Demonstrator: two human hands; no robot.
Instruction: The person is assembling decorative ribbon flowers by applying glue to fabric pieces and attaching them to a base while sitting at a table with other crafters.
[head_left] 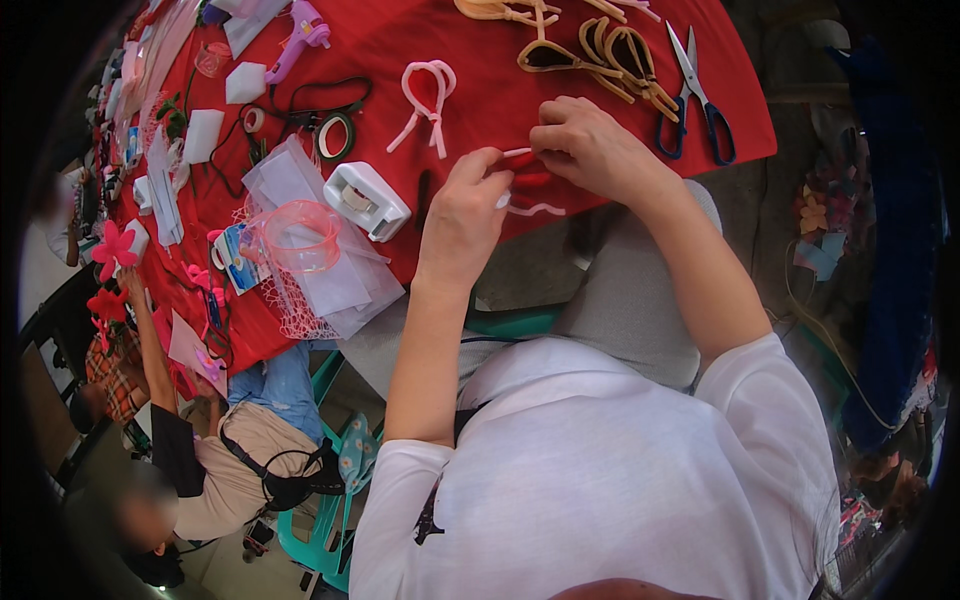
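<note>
Between my hands runs a pale pink pipe cleaner [517,152], with a loose end curling below over the red cloth. My left hand [465,215] pinches one part of it, fingertips together. The fingers of my right hand [590,145] are closed on it a little farther up and to the right. Just beyond, a pink pipe cleaner loop [436,118] with a twisted neck and two legs lies on the cloth. Brown pipe cleaner loops [628,60] lie past my right hand. Open-bladed scissors [694,88] with dark blue handles rest to the right of that hand.
On the red tablecloth [390,50], a white tape dispenser [367,200], green tape roll [334,136], clear plastic sheets [350,290] and purple glue gun [298,40] lie leftward. At left, another person's hand [130,280] is near pink flowers [114,250]. The table's edge curves at right.
</note>
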